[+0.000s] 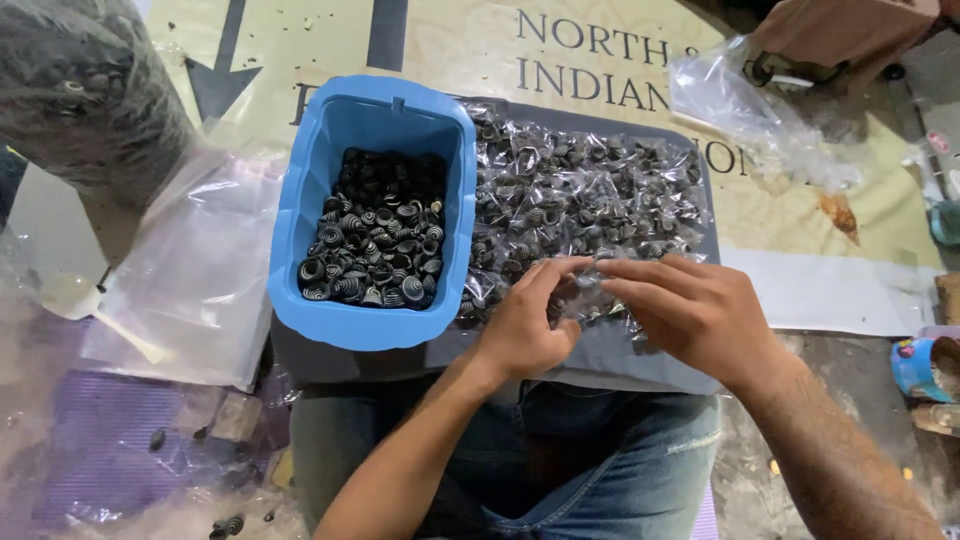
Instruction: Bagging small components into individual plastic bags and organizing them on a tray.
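Left hand: over the near edge of the grey tray, fingers curled, fingertips pinched on a small clear packet; grip narrow, closed on the plastic.
Right hand: just beside the left, palm down, fingers stretched leftward onto the same small clear packet; grip narrow, pinching the packet's other side.
Small clear packet: held between both hands, low over the tray's near right part, mostly hidden by fingers; contents too covered to tell.
Grey tray: flat, resting across the lap, jeans visible below its near edge.
Filled packets: many small clear plastic bags of dark spiral-striped pieces, spread in a crowded layer over the tray's right and far part, touching and overlapping.
Blue tub: rectangular plastic container on the tray's left part, touching the layer of packets along its right wall.
Loose pieces: black spiral-striped cone shapes heaped inside the tub, filling its bottom.
Empty clear bags: flat stack lying left of the tub, on the floor covering.
White plastic spoon: at the far left, partly under the clear bags.
Crumpled clear bag: upper right, well apart from the hands.
Printed sheet: pale banner with dark lettering and arrow shapes, lying beyond the tray.
Stray pieces: a few dark cones on the floor at lower left.
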